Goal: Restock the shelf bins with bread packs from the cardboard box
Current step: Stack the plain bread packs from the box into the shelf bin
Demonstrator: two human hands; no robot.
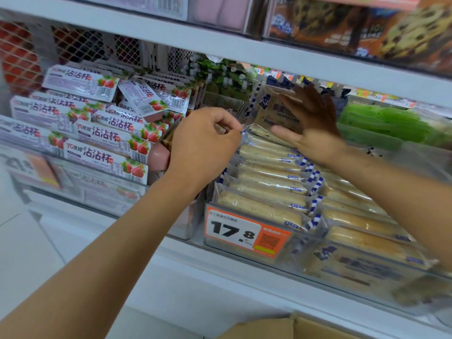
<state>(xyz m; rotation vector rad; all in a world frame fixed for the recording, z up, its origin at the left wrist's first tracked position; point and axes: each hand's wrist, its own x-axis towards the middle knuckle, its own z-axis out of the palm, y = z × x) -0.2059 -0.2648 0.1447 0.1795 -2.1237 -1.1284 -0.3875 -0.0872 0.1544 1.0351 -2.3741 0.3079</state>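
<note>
A clear shelf bin with an orange 17.8 price tag holds several bread packs in clear wrappers with blue print, stacked on edge. At the back of the row one bread pack stands upright. My left hand pinches the corner of a wrapper at the back of the row. My right hand lies flat with spread fingers against the upright pack. The cardboard box shows only its top edge at the bottom of the view.
To the left is a bin of strawberry snack packs. Green packs fill the bin to the right. A white shelf board runs just above my hands, with cookie boxes on it.
</note>
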